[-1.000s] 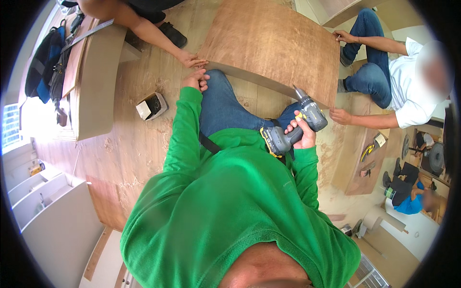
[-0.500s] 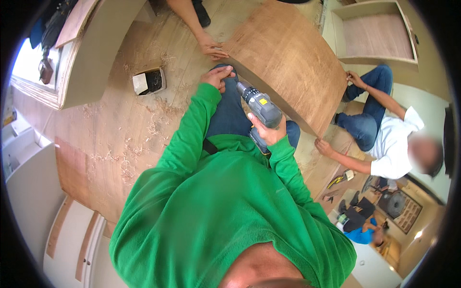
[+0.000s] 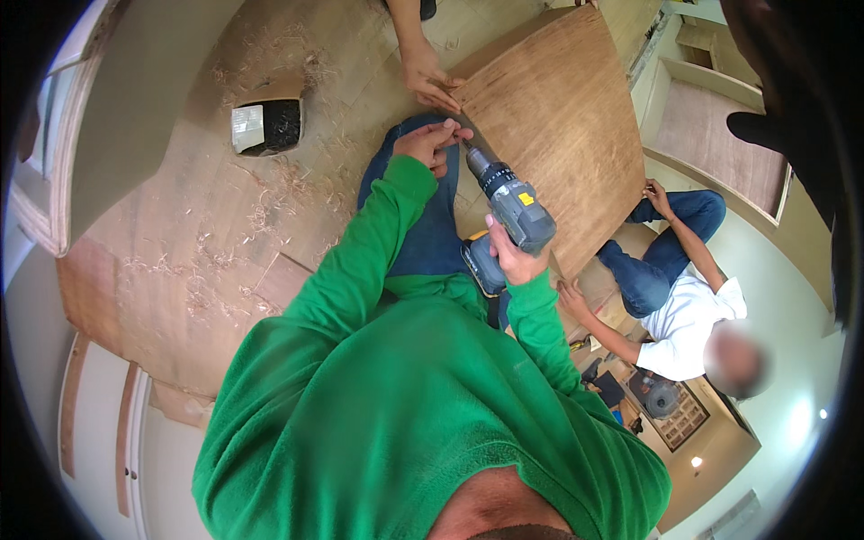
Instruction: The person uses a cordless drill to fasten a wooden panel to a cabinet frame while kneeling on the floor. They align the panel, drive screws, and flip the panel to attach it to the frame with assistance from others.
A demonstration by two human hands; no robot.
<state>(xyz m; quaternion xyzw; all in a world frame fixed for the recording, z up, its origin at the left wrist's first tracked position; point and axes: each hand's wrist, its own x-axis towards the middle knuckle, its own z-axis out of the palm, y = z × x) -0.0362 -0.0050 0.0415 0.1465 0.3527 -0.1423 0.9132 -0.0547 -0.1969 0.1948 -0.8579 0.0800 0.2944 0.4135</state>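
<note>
My right hand is wrapped round the grip of a grey and black cordless drill with a yellow patch on it. The drill's chuck points up and left, toward the near edge of a brown wooden panel. Close to the drill tip, my left hand has its fingers pinched together against that edge. Whatever lies between those fingertips is too small to name. A co-worker's hand presses on the panel's corner just beyond my left hand.
Another person in a white shirt sits at the right, hands at the panel's edge. An open carton with dark contents stands on the floor among wood shavings. Cabinet pieces rise at the left, and an open wooden box stands upper right.
My view has shifted. The drill has come up to the panel's edge, its tip now beside my left fingertips. My left hand has moved right, against the panel.
</note>
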